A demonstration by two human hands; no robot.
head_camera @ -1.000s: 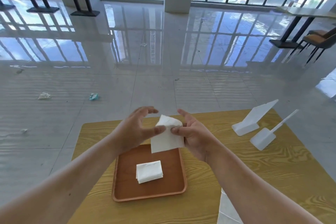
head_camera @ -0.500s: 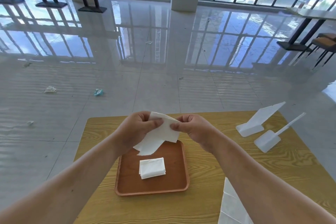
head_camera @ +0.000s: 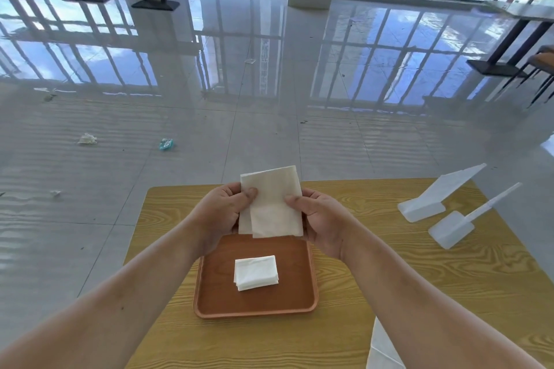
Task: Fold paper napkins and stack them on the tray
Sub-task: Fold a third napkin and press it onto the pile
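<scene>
Both hands, our left hand [head_camera: 223,213] and right hand [head_camera: 322,219], pinch the side edges of a half-folded white paper napkin [head_camera: 274,204], held upright above the far rim of the brown rectangular wooden tray [head_camera: 302,296].

We judge the sheet light, limp and easily torn, so edge pinches near the corners suit it best. One small folded white napkin [head_camera: 256,272] lies mid-tray with bare tray all round it; the yellow wood-grain table [head_camera: 434,272] offers open room, its white plastic stands [head_camera: 440,198] well apart on the right.
</scene>
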